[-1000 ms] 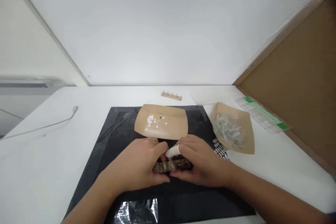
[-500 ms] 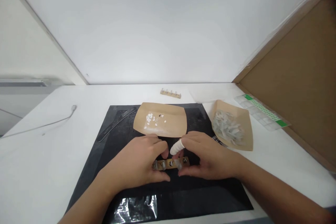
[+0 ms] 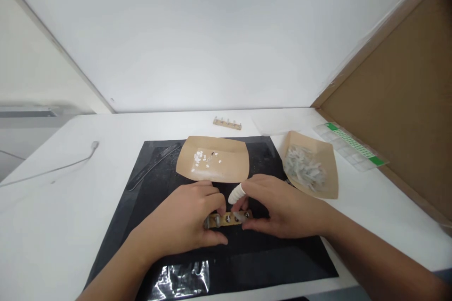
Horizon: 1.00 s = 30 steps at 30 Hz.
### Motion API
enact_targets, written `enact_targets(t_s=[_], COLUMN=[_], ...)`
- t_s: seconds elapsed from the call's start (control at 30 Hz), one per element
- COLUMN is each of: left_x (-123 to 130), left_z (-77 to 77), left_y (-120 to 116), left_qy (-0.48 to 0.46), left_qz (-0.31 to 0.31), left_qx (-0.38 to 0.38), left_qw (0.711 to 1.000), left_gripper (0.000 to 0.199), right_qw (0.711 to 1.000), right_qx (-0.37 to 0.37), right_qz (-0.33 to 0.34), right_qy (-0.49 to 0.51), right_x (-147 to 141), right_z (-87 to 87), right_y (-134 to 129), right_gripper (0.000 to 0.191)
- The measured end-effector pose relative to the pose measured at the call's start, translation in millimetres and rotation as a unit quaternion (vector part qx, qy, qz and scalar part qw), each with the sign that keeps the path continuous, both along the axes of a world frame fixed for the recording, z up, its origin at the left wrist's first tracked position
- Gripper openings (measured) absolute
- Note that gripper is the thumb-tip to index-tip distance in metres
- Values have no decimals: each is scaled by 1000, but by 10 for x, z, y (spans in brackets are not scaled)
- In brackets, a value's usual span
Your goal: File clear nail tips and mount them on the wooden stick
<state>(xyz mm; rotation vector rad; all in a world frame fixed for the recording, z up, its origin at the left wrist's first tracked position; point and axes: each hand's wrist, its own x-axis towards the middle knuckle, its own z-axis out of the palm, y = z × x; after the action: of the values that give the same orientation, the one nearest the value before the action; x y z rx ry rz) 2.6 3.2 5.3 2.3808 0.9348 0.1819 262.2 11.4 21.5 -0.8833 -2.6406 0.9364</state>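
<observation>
My left hand [image 3: 189, 214] is curled round the left end of a narrow tan strip [image 3: 223, 220] lying over the black mat, with a row of small metal fittings along it. Two fittings near that hand carry upright translucent pieces. My right hand [image 3: 273, 207] is bent over the strip's right part, a white cover on one finger. Between its thumb and fingertips is a small translucent sliver [image 3: 241, 217], tilted against the strip. Whether the sliver sits in a fitting I cannot tell.
A tan paper tray [image 3: 233, 150] holds small white bits. Another paper tray [image 3: 330, 160], on the right, holds many translucent slivers. Tweezers [image 3: 153, 169] lie on the black mat [image 3: 268, 263]. Behind are a similar strip [image 3: 227, 124] and a clear compartment box [image 3: 356, 148]. A cable [image 3: 70, 163] lies left.
The camera view has shifted slightly. The sliver at my right fingertips now leans flatter across the strip. My left hand keeps its grip on the strip's left end.
</observation>
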Motion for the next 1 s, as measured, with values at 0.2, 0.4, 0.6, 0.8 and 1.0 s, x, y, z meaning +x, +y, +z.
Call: enact_targets(t_s=[0.2, 0.4, 0.6, 0.8, 1.0], left_x=[9, 9, 24, 47, 77], left_z=[-18, -34, -32, -9, -13], left_y=[-7, -20, -27, -25, -32], left_qy=[-6, -9, -39, -68, -76], left_qz=[-2, -8, -30, -52, -61], left_qx=[8, 22, 47, 54, 55], left_qw=[1000, 1000, 998, 995, 994], left_gripper=[35, 36, 29, 21, 14], right_qw=[1000, 1000, 1000, 1000, 1000], right_qx=[21, 29, 18, 10, 12], right_qz=[3, 3, 0, 4, 4], right_qy=[-4, -1, 16, 11, 14], right_x=[2, -11, -14, -20, -24], right_z=[-10, -31, -30, -49, -59], right_y=[-10, -9, 2, 6, 4], right_gripper=[30, 31, 32, 33, 32])
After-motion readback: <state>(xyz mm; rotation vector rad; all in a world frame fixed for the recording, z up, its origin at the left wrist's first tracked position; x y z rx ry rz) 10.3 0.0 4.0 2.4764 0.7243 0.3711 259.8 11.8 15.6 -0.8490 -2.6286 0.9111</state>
